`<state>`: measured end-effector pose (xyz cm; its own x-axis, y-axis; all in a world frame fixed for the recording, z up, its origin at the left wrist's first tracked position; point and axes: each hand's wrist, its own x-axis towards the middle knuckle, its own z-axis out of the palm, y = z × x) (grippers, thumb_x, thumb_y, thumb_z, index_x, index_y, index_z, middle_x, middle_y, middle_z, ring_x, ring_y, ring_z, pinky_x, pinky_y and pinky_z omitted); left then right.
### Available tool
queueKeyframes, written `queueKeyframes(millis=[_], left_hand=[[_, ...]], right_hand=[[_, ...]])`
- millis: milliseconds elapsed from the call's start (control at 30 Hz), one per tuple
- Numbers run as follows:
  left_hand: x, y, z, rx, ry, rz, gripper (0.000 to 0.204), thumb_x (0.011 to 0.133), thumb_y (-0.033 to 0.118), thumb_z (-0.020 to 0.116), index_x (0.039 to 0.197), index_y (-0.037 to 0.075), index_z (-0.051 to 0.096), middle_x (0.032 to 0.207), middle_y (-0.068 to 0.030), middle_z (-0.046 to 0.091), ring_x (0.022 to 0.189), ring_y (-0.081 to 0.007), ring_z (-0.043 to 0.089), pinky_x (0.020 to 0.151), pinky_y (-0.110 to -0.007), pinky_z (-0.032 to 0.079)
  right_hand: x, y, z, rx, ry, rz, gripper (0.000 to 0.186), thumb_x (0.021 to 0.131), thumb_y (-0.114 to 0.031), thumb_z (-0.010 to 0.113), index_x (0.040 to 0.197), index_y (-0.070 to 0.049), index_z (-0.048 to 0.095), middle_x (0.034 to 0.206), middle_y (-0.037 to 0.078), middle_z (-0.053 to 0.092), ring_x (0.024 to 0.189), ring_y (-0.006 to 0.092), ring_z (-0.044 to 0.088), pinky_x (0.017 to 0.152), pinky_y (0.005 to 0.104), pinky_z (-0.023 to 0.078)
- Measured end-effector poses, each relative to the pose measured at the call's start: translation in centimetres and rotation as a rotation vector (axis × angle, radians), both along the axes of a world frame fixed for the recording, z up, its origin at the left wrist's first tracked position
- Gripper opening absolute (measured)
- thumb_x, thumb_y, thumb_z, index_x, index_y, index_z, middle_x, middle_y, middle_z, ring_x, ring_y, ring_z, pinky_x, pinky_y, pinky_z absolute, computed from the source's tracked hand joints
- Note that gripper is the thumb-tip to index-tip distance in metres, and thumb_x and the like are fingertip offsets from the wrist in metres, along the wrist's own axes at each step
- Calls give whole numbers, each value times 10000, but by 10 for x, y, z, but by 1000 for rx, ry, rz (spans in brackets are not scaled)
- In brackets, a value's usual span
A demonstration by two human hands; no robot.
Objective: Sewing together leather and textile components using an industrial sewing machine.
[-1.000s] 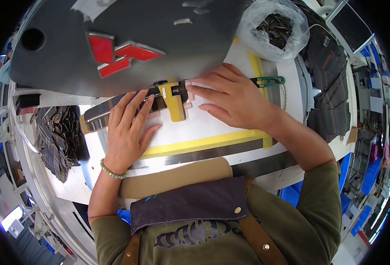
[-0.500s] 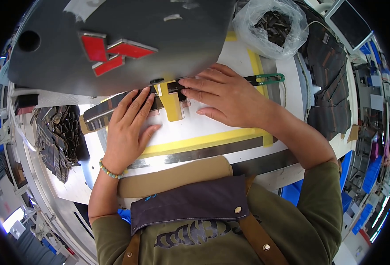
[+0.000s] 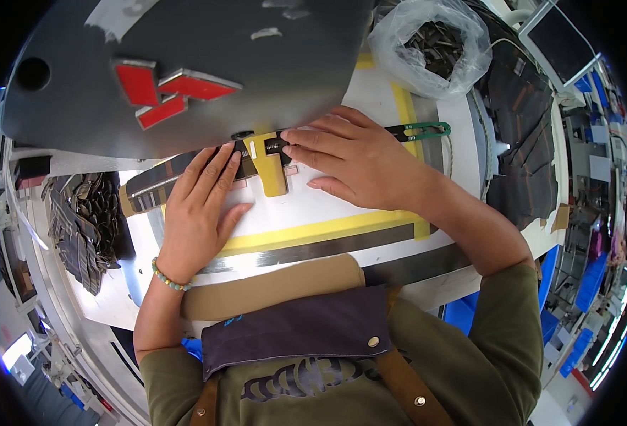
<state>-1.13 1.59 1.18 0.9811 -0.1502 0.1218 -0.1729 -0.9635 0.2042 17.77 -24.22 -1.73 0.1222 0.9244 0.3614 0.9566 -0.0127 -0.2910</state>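
Note:
A striped dark fabric strip point(image 3: 150, 188) lies under the machine head point(image 3: 114, 106), which is dark grey with red emblems, and beside a yellow guide piece point(image 3: 274, 177) at the needle area. My left hand point(image 3: 200, 206) lies palm down, fingers stretched, fingertips on the strip left of the guide. My right hand point(image 3: 356, 163) is palm down with fingers extended, fingertips at the black mechanism just right of the guide. Green-handled thread snips point(image 3: 427, 130) lie beyond my right fingers. The fabric under the right fingertips is mostly hidden.
A plastic bag of small dark pieces point(image 3: 434, 50) sits at back right. Dark striped pieces pile up at left point(image 3: 83, 227) and lie at right point(image 3: 523, 170). A screen point(image 3: 556, 41) stands at top right. A tan pad point(image 3: 271, 284) runs along the table's front edge.
The whole view has shifted slightly left. My right fingertips have moved a little left, closer to the yellow guide. My left hand stays on the strip, fingers stretched.

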Motion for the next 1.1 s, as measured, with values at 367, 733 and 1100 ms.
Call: queueKeyframes(millis=[367, 733, 1100], left_hand=[[-3, 3, -3, -12, -25, 5, 699, 927, 268, 801, 1532, -16, 597, 1650, -162, 552, 1493, -394, 519, 1228, -505, 424], [-5, 3, -5, -5, -82, -22, 609, 911, 222, 820, 1473, 46, 667, 1604, -139, 610, 1459, -385, 562, 1172, -501, 462], [-5, 2, -5, -32, -97, -25, 625, 881, 177, 834, 1461, 19, 665, 1588, -148, 620, 1435, -389, 583, 1178, -490, 489]], right_hand=[[6, -5, 14, 119, 19, -49, 412, 923, -226, 811, 1294, -59, 745, 1408, 60, 688, 1381, 256, 596, 1219, 510, 454], [-1, -1, 7, -38, 22, 40, 470, 955, -289, 782, 1360, -59, 724, 1501, 53, 661, 1470, 232, 541, 1278, 511, 371], [-3, 1, 9, -41, 23, 36, 515, 931, -284, 795, 1354, -1, 718, 1467, 84, 659, 1458, 248, 548, 1283, 496, 391]])
